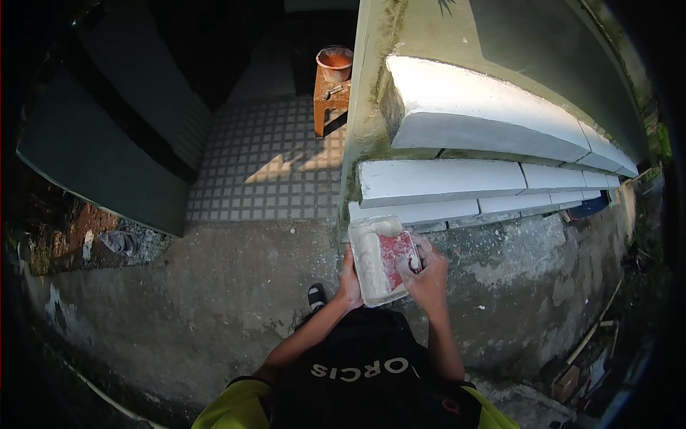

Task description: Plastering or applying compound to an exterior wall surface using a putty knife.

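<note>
In front of my body, my left hand (349, 284) is wrapped round the lower left side of a shallow rectangular tray (363, 284). Thick white paste (369, 252) coats the tray's left and upper parts, and a red surface (393, 254) shows through smeared white on the right. My right hand (426, 274), dusted white, is closed at the tray's right edge around a thin flat-edged tool (416, 252). Fingers cover most of this tool, so its exact kind does not show. Close beyond the tray lie white-faced stepped blocks (443, 179).
An orange stool (323, 107) by the wall's end bears an orange-brown bucket (334, 63) and a small tool (333, 91). Grey checkered tiles (271, 171) adjoin rough concrete (214, 286). A dark green panel (100, 157) stands left; debris (572, 379) lies lower right.
</note>
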`<action>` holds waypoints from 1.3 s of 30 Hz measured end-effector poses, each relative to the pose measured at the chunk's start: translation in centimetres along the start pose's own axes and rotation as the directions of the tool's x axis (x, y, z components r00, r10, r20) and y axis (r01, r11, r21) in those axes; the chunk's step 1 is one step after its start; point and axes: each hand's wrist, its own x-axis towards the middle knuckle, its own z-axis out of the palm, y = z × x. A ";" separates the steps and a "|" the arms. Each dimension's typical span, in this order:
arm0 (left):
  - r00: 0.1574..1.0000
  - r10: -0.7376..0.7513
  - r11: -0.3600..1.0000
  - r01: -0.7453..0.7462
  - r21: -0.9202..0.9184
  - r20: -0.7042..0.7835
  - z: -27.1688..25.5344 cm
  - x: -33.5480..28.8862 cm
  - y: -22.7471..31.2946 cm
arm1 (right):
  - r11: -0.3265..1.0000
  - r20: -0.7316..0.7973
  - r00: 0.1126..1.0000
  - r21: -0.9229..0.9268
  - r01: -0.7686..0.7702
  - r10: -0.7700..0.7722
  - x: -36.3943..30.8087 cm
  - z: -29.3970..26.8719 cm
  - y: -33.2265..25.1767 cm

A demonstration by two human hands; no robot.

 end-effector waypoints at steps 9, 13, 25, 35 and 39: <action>1.000 -0.018 1.000 0.018 0.004 0.008 0.7 0.1 0.4 | 0.932 -0.017 0.996 0.353 -0.077 0.088 0.0 0.0 1.2; 0.996 -0.052 0.994 0.059 -0.095 0.070 0.9 0.0 1.0 | 0.852 -0.002 0.980 0.493 -0.174 0.201 0.2 -1.5 0.8; 0.997 -0.028 0.999 0.030 -0.040 0.067 -0.3 0.5 0.0 | 0.984 -0.021 0.998 0.167 -0.057 0.062 0.0 -1.6 2.5; 1.000 0.015 1.000 -0.014 0.014 -0.015 0.3 -0.1 -0.3 | 0.965 -0.107 0.987 -0.247 0.093 -0.122 -0.5 -3.1 -1.2; 1.000 0.020 1.000 -0.020 0.023 0.003 0.5 0.0 -0.3 | 0.980 -0.124 0.982 -0.155 0.121 -0.141 -0.4 -2.7 -0.2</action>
